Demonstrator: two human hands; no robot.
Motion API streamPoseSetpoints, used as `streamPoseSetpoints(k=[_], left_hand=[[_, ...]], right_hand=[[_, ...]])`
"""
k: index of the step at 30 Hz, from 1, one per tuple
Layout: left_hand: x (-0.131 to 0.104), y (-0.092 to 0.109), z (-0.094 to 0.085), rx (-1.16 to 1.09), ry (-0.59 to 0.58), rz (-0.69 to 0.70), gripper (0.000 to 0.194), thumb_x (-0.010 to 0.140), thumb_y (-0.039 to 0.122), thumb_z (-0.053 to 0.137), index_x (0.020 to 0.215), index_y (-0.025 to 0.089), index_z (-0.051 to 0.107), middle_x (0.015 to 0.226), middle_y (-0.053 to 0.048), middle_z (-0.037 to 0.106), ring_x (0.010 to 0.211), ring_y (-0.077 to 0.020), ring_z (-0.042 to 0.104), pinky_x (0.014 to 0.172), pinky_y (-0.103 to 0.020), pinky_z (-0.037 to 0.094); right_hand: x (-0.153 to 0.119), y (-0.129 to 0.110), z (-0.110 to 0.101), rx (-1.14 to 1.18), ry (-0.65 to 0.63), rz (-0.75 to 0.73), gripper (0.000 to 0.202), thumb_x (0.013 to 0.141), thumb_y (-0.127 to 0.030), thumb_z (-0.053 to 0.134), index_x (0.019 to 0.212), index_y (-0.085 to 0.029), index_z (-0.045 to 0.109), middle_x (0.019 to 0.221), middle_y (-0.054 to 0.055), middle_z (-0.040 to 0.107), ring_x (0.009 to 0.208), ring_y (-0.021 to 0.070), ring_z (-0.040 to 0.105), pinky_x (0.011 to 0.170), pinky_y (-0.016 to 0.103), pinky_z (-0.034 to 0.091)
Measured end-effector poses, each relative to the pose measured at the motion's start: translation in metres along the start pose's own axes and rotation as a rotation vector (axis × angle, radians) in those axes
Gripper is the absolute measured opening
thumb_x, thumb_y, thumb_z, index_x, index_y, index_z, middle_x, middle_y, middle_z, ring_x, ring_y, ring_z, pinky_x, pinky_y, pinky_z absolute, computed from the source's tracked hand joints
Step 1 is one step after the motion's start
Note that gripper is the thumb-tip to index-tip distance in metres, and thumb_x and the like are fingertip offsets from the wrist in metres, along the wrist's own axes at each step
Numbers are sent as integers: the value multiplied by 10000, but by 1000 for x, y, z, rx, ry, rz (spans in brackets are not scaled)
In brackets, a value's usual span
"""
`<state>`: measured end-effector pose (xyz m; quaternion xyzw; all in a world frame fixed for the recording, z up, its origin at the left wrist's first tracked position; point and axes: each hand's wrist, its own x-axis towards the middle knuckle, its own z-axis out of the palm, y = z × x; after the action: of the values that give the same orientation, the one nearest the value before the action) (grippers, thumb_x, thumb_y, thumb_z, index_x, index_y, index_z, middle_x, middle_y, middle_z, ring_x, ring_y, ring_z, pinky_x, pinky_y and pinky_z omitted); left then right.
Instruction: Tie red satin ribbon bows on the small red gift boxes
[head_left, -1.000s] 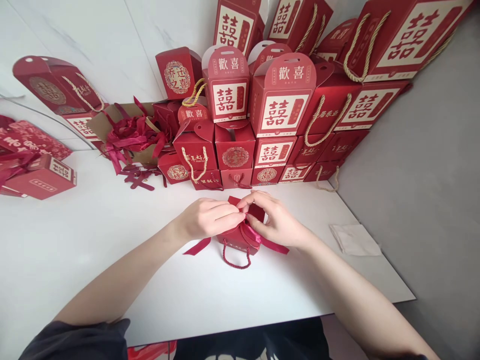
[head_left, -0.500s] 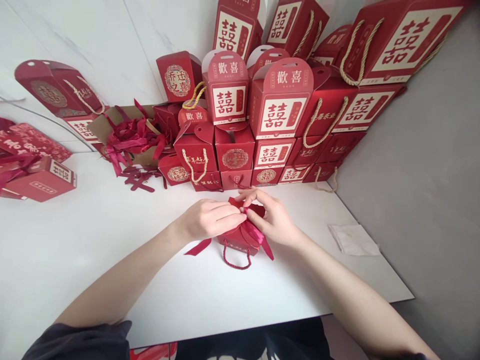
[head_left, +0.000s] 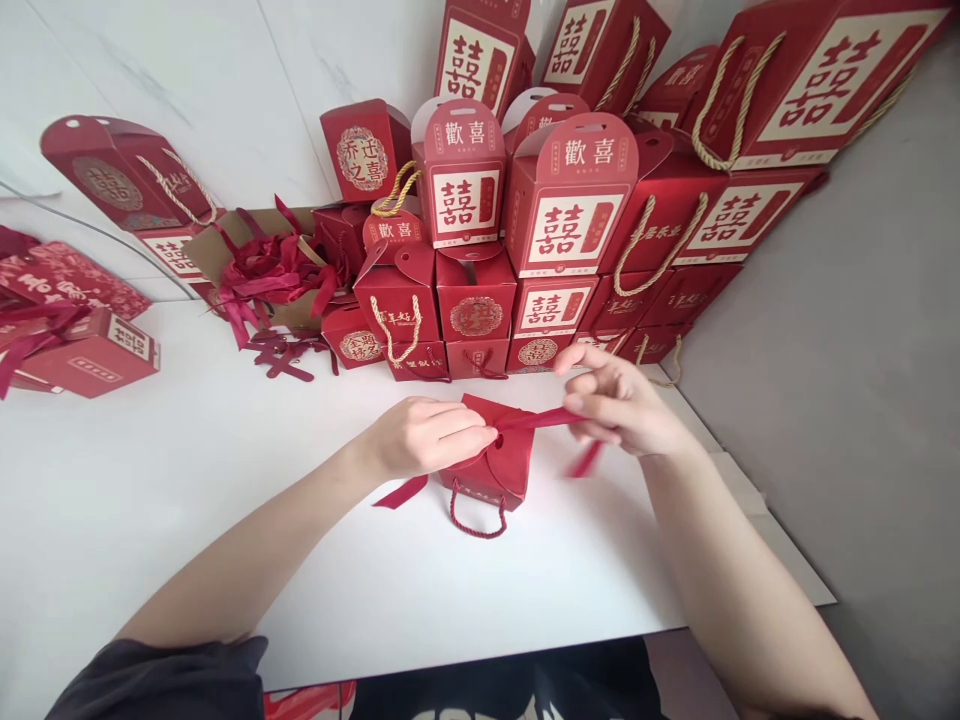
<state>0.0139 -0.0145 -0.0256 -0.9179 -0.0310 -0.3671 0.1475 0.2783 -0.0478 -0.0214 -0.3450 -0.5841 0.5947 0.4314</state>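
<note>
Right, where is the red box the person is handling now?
In the head view, the red box sits on the white table, just below the picture's centre, with the left hand at its upper left and stacked boxes behind it.

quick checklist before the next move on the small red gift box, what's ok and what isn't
1. Small red gift box on white table: ok.
2. Left hand at red ribbon: ok, fingers closed by the box's top.
3. Right hand holding ribbon: ok, off to the box's right.
4. Dark red rope handle apart from ribbon: ok, in front.
5. Any knot: cannot tell, left fingers hide part of the ribbon.
</note>
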Motion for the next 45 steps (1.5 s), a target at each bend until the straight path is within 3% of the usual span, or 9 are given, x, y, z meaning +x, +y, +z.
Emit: streamPoseSetpoints(k=[3, 7, 10, 14, 21, 25, 28, 31, 45], left_hand=[[-1, -1, 1, -14, 6, -6, 95, 802, 87, 680, 876, 145, 663, 754, 0, 717, 631, -97, 665, 532, -186, 548], [-3, -3, 1, -33, -12, -6, 126, 795, 89, 687, 908, 143, 669, 775, -6, 721, 640, -101, 665, 534, -195, 551], [-2, -3, 1, -32, -28, -3, 121, 797, 90, 688, 906, 138, 665, 777, -12, 725, 650, -109, 670, 552, -206, 562], [-2, -3, 1, -24, -46, -11, 105, 805, 96, 685, 898, 142, 664, 784, -15, 730, 666, -114, 675, 593, -220, 584], [-1, -4, -1, -37, -67, 33, 143, 804, 64, 672, 933, 121, 654, 841, -53, 737, 726, -150, 685, 636, -249, 594], [6, 0, -11, -224, -246, -279, 197, 869, 122, 612, 1059, 168, 640, 956, -38, 715, 846, -139, 682, 807, -260, 584], [15, 1, -26, -402, -437, -675, 288, 855, 181, 624, 1141, 213, 608, 913, -7, 673, 766, -111, 648, 736, -226, 561], [24, 0, -41, -530, -575, -883, 305, 827, 177, 600, 1127, 229, 587, 848, 9, 641, 749, -117, 619, 706, -228, 533], [23, -18, -66, -688, -951, -1088, 164, 743, 164, 526, 897, 219, 528, 697, 36, 556, 592, -109, 470, 523, -209, 390]], right_hand=[[-6, -6, -27, -68, 198, -43, 242, 851, -483, 635, 944, -265, 590, 378, -127, 307, 279, 73, 267, 356, 235, 339], [-2, -1, -41, -460, 161, 48, 393, 927, -558, 504, 908, -218, 701, 670, 32, 675, 670, 191, 662, 647, 322, 534], [5, 4, -24, -686, 32, -69, 350, 958, -501, 482, 944, -238, 713, 1066, 67, 708, 1025, 242, 655, 900, 385, 511], [9, 7, 9, -714, -182, -264, 233, 891, -361, 641, 1096, -249, 646, 1236, 70, 619, 1186, 237, 565, 1029, 414, 447], [11, 19, 29, -747, -141, -332, 271, 831, -60, 557, 1041, -231, 553, 1147, 66, 642, 1040, 218, 608, 905, 396, 510], [11, 24, 27, -891, -59, -455, 232, 908, -74, 472, 1051, -219, 583, 1054, 67, 690, 946, 205, 647, 836, 365, 521], [8, 21, 24, -1030, -24, -608, 199, 945, -117, 489, 1054, -212, 625, 965, 57, 730, 880, 205, 672, 806, 369, 513], [5, 15, 20, -1105, 8, -699, 191, 937, -104, 518, 1026, -204, 656, 914, 41, 748, 825, 191, 690, 759, 346, 508], [-7, -6, 7, -1112, -128, -390, 159, 882, -82, 522, 784, -199, 568, 788, 27, 652, 720, 163, 598, 684, 294, 435]])
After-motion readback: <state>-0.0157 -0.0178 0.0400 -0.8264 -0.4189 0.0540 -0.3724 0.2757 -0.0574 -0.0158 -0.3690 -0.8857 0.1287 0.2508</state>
